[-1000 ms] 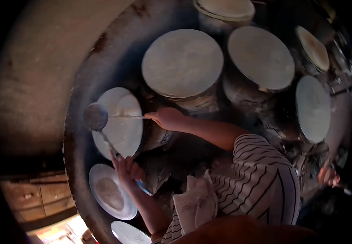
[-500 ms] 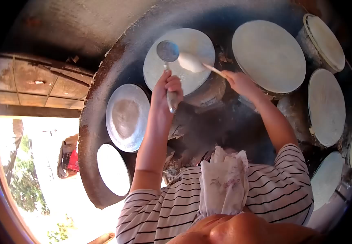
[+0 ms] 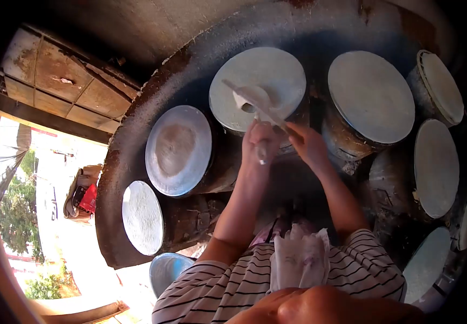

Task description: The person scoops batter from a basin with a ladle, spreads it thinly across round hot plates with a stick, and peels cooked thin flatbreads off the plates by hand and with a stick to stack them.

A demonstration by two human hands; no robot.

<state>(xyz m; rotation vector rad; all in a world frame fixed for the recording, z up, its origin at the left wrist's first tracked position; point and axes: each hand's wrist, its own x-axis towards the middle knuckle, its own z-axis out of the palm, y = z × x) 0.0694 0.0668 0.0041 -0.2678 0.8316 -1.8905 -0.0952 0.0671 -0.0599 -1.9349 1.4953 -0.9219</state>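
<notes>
My left hand (image 3: 260, 139) is closed around the handle of a metal ladle (image 3: 248, 107), its bowl partly hidden beneath a blade. In my closed right hand (image 3: 305, 144) is a long flat wooden spatula (image 3: 258, 102), slanting across the ladle's bowl. White batter-like material clings around the bowl and blade. Both tools are over a round pale griddle top (image 3: 282, 67) that carries a whitish layer; whether they touch it I cannot tell. My hands are close together at its near edge.
Several drum-like round tops stand in an arc, including a grey one (image 3: 178, 151) with a brown centre, a large pale one (image 3: 371, 97) and a white one (image 3: 143, 218). A curved dark ledge (image 3: 116, 178) runs behind them. A blue-rimmed basin (image 3: 168, 272) sits lower left.
The ladle and spatula, held apart before, now overlap, with the blade across the bowl. My hands have come together. The camera view has shifted, and the blue-rimmed basin now shows.
</notes>
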